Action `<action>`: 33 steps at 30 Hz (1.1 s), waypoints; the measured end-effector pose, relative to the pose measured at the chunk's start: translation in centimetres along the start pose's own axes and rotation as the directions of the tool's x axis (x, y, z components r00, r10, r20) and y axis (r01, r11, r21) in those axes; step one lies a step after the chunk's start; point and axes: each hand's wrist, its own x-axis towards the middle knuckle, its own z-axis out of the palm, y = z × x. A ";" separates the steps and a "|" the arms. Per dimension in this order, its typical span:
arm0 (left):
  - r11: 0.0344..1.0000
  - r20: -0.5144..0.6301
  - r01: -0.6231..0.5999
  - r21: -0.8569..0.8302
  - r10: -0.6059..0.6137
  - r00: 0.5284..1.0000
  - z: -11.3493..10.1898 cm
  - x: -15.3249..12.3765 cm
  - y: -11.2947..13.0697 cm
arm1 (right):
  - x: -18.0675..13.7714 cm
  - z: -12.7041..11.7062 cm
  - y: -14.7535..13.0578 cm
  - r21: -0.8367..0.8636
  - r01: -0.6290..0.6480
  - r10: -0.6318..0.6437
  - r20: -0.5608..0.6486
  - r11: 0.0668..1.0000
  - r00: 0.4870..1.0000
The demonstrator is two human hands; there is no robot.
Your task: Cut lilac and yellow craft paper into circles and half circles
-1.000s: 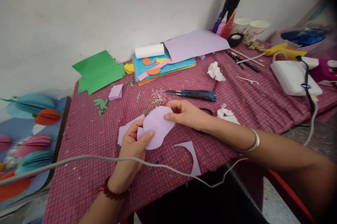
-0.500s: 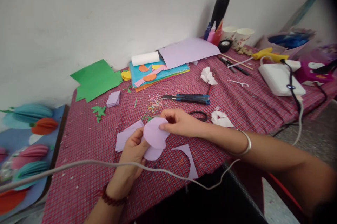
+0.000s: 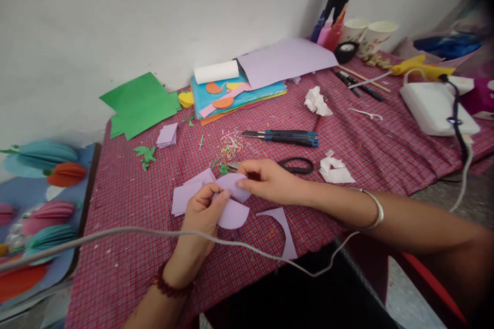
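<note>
Between my two hands are rounded pieces of lilac paper. My left hand [image 3: 206, 218] pinches the lower piece, a lilac paper cutout [image 3: 233, 214], between thumb and fingers. With thumb and forefinger, my right hand [image 3: 266, 180] grips the edge of the upper lilac paper piece [image 3: 232, 185]. Whether the two are joined near the left thumb, I cannot tell. Under and behind the left hand lie lilac paper sheets [image 3: 185, 199]. A curved lilac offcut [image 3: 283, 228] rests just right of the hands. Scissors [image 3: 297, 165] lie partly hidden behind my right hand.
Box cutters [image 3: 285, 137] and paper shreds [image 3: 229, 144] lie beyond the hands. Green sheets [image 3: 142, 107] and a blue paper pack [image 3: 208, 100] are at the back. A pale cable [image 3: 154, 232] crosses in front of the left wrist. A white device [image 3: 436, 113] sits at right.
The upper lilac piece has tipped over and away from the lower one, so more of the lower piece shows. Both hands keep their pinch. The view has shifted slightly.
</note>
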 end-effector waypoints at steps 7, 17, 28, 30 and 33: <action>0.994 -0.028 -0.099 0.053 0.101 0.995 -0.5 0.0 1.0 | 0.3 -0.4 0.6 0.044 -0.046 0.050 -0.115 0.998 0.992; 0.959 0.062 -0.023 -0.281 0.042 0.997 -1.2 -0.1 2.0 | -0.1 0.5 0.7 -0.141 -0.016 0.013 -0.023 0.990 1.000; 0.963 -0.137 -0.088 -0.253 0.054 0.989 -1.8 0.4 2.4 | 1.0 -0.4 0.5 0.403 -0.268 0.280 0.030 0.875 0.959; 0.971 -0.113 -0.105 -0.215 0.082 0.990 -1.9 0.4 2.5 | 1.0 -0.5 0.4 0.404 -0.252 0.271 0.009 0.879 0.962; 0.978 -0.108 -0.138 -0.155 0.123 0.987 -1.9 0.4 2.4 | 0.8 -0.5 0.4 0.360 -0.226 0.243 -0.001 0.905 0.970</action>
